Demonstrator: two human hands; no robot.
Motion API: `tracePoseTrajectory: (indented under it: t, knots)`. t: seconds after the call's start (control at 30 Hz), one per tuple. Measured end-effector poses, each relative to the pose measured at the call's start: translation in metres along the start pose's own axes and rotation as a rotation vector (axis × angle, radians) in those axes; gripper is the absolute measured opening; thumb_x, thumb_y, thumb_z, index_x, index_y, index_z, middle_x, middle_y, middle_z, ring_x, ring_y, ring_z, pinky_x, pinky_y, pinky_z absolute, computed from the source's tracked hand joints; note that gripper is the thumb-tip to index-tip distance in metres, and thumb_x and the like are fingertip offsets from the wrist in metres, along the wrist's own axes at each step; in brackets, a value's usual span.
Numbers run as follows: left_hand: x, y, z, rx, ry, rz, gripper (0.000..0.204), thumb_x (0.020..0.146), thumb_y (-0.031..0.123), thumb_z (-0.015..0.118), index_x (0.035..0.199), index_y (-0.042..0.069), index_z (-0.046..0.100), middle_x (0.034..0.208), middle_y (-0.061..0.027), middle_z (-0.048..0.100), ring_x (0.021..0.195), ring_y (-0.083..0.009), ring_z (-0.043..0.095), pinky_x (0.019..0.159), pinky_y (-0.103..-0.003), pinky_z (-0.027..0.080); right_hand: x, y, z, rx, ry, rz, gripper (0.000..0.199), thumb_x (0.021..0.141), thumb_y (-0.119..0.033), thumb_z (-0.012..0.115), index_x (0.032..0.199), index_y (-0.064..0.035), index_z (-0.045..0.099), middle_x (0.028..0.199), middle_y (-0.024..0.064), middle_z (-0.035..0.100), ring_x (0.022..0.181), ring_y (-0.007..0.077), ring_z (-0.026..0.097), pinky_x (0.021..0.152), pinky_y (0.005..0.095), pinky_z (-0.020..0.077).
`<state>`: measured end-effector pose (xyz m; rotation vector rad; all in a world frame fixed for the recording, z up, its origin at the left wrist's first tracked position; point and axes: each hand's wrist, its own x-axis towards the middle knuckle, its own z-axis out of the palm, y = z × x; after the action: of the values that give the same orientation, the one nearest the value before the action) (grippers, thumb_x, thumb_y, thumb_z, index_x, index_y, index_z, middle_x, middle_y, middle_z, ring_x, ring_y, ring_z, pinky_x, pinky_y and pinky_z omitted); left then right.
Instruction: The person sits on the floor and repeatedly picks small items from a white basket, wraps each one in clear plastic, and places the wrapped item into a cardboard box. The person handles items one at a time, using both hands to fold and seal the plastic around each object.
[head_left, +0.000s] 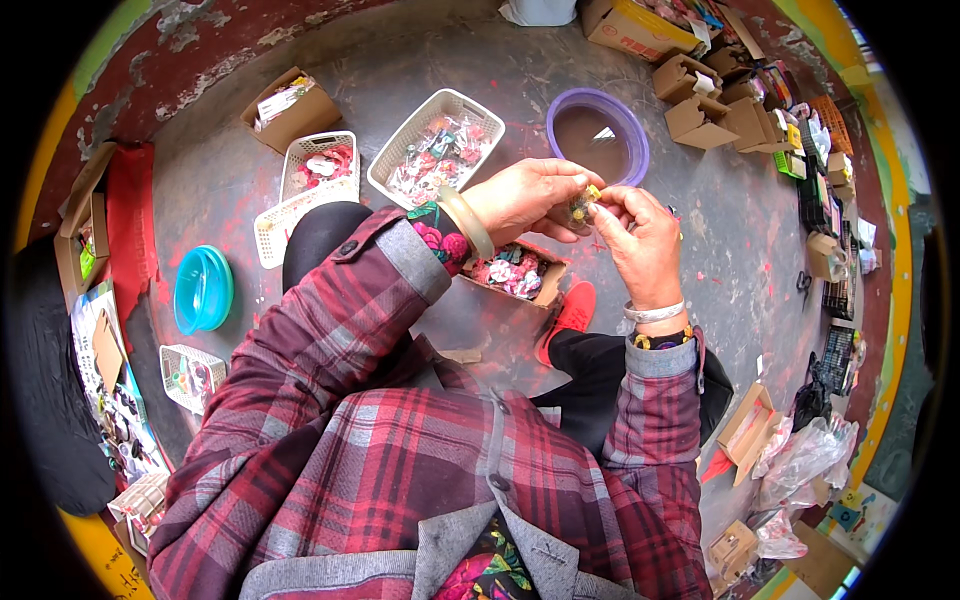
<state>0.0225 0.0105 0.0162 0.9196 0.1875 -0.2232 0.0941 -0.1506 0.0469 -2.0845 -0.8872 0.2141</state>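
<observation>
Both my hands are raised over the floor, meeting in front of me. Between their fingertips is a small clear packet (579,210) with yellow and dark bits in it. My left hand (525,195) is closed round the packet from the left, its thumb on top. My right hand (640,240) pinches the packet's right side between thumb and fingers. Just below stands an open cardboard box (549,287) of pink and white small pieces. A white basket (408,128) full of clear-wrapped pink items sits beyond my left wrist. What exactly the packet holds is too small to tell.
A purple basin (553,110) stands past my right hand. At left are smaller white baskets (272,235), a cardboard box (296,118) and teal basins (203,288). Boxes and black crates (835,350) line the right wall. My red shoe (573,312) rests beside the box.
</observation>
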Motion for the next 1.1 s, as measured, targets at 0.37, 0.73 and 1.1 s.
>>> tracePoseTrajectory:
  t: [0.37, 0.73, 1.1]
  knots:
    - [0.003, 0.000, -0.006, -0.034, 0.039, -0.007, 0.027, 0.087, 0.022, 0.058, 0.106, 0.002, 0.057, 0.095, -0.0061, 0.062, 0.082, -0.0122, 0.061, 0.070, -0.024, 0.052, -0.003, 0.011, 0.002, 0.238, -0.124, 0.144, 0.022, 0.074, -0.004, 0.064, 0.096, -0.0034, 0.059, 0.062, -0.0037, 0.051, 0.056, 0.0030, 0.045, 0.051, 0.0202, 0.0382]
    - [0.002, -0.001, -0.003, 0.043, 0.088, -0.007, 0.027, 0.087, 0.023, 0.058, 0.104, 0.002, 0.059, 0.091, -0.0049, 0.062, 0.079, -0.0107, 0.060, 0.066, -0.023, 0.052, -0.002, 0.017, -0.001, 0.282, -0.166, 0.125, 0.007, 0.075, -0.001, 0.062, 0.079, -0.0012, 0.057, 0.068, -0.0006, 0.056, 0.063, 0.0045, 0.052, 0.057, 0.0201, 0.0425]
    - [0.002, -0.001, -0.002, 0.042, 0.090, 0.008, 0.024, 0.088, 0.024, 0.056, 0.102, 0.004, 0.058, 0.090, -0.0033, 0.061, 0.077, -0.0098, 0.060, 0.063, -0.022, 0.053, -0.004, 0.005, 0.003, 0.215, -0.150, 0.044, 0.016, 0.076, -0.001, 0.060, 0.092, -0.0029, 0.059, 0.062, -0.0001, 0.054, 0.056, 0.0059, 0.050, 0.052, 0.0219, 0.0415]
